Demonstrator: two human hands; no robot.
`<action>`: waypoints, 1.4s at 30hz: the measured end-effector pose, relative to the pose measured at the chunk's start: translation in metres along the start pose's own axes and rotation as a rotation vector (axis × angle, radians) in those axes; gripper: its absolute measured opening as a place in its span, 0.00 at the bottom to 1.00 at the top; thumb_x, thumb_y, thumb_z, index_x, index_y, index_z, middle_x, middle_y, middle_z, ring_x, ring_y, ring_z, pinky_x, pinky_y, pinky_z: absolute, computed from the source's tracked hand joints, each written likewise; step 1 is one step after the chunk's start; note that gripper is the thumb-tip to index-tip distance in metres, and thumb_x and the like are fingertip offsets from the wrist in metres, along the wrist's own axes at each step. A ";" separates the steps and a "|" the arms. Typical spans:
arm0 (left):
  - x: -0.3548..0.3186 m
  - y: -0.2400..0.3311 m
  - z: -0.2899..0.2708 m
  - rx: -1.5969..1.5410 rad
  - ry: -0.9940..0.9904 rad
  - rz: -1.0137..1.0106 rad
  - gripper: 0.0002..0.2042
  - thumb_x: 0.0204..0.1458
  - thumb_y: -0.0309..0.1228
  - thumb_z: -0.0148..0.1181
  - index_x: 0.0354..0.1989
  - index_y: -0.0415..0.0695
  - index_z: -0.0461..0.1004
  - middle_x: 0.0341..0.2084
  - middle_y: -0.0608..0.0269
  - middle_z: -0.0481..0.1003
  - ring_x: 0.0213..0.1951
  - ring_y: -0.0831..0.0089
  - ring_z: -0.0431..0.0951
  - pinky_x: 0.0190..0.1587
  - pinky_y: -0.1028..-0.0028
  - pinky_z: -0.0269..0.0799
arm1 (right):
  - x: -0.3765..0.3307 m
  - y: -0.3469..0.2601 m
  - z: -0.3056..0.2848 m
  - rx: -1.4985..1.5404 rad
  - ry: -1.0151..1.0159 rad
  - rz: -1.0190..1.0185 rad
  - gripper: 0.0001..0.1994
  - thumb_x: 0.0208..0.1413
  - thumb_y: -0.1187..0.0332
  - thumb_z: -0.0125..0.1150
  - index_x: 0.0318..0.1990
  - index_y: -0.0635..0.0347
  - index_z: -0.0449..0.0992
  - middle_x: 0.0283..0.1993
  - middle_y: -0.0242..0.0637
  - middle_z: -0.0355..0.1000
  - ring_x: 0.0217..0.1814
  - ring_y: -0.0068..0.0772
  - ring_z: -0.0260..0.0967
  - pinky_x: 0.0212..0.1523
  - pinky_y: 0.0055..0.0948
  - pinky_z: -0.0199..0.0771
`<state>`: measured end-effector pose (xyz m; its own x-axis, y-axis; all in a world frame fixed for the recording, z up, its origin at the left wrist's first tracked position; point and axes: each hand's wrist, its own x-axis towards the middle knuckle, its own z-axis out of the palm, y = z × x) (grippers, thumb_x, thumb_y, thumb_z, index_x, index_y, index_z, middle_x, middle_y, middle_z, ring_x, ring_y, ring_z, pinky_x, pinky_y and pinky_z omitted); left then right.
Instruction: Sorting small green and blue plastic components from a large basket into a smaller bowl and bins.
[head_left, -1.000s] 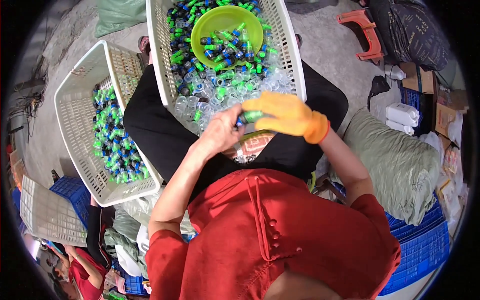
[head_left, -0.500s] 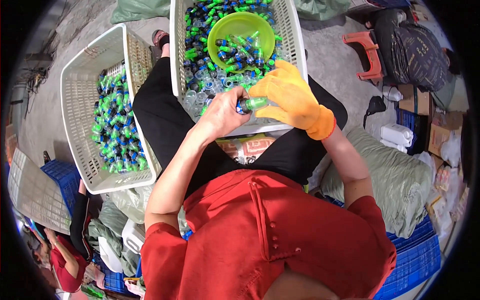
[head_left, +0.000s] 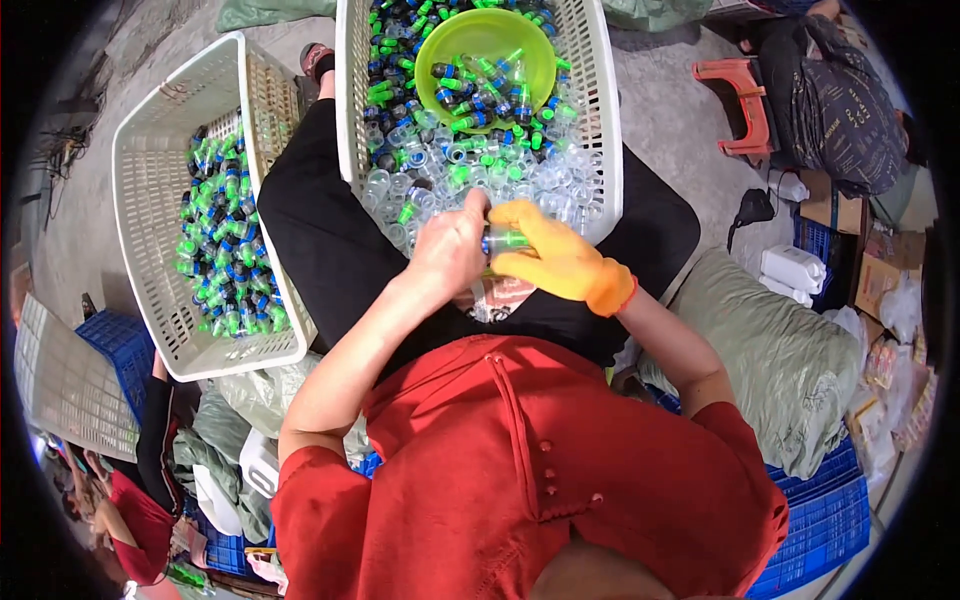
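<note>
Over the near edge of a white slotted crate (head_left: 352,120), my bare left hand (head_left: 448,242) and my right hand (head_left: 562,262), in an orange glove, meet at a small bottle-shaped plastic piece (head_left: 508,240). The piece is clear and green, with a blue end toward the left hand. Left fingers close round that end; gloved fingers grip the other. Loose clear plastic cups (head_left: 570,180) lie heaped just beyond the hands. Behind them, a yellow-green bowl (head_left: 432,50) holds several similar green, blue and black pieces and rests on many more.
A second white crate (head_left: 130,230) with a pile of similar pieces stands to the left. On the right are a red stool (head_left: 742,85), a dark bundle (head_left: 835,110) and a pale green sack (head_left: 765,350). Another person (head_left: 135,520) is at the lower left.
Both hands have come lower and nearer my body with the piece between them. The gloved hand has closed in on it, and the clear cups now show more fully.
</note>
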<state>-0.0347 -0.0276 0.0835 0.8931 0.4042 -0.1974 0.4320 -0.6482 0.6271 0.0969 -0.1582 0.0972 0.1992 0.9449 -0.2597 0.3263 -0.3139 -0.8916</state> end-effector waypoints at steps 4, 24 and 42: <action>-0.005 -0.003 -0.022 -0.688 -0.495 -0.148 0.16 0.38 0.23 0.64 0.37 0.39 0.67 0.22 0.49 0.76 0.24 0.51 0.78 0.27 0.60 0.70 | -0.006 -0.026 -0.015 -0.424 -0.001 -0.493 0.20 0.50 0.69 0.62 0.50 0.61 0.66 0.38 0.38 0.70 0.37 0.39 0.69 0.39 0.30 0.69; -0.022 0.005 -0.013 -0.625 -0.369 -0.011 0.15 0.40 0.25 0.62 0.36 0.39 0.65 0.20 0.47 0.76 0.26 0.44 0.77 0.27 0.55 0.70 | -0.018 -0.040 -0.009 -0.574 0.075 -0.680 0.17 0.54 0.71 0.55 0.50 0.61 0.64 0.41 0.43 0.70 0.33 0.36 0.69 0.34 0.28 0.68; -0.003 0.010 0.008 0.026 0.008 0.115 0.14 0.39 0.26 0.62 0.34 0.40 0.65 0.17 0.52 0.74 0.19 0.50 0.74 0.22 0.59 0.69 | -0.017 0.003 0.005 0.013 0.007 0.086 0.19 0.51 0.69 0.59 0.50 0.60 0.63 0.46 0.41 0.69 0.35 0.36 0.67 0.39 0.31 0.69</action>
<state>-0.0323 -0.0403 0.0846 0.9359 0.3313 -0.1196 0.3301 -0.7067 0.6258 0.0897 -0.1745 0.0969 0.2325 0.9139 -0.3327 0.2955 -0.3922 -0.8711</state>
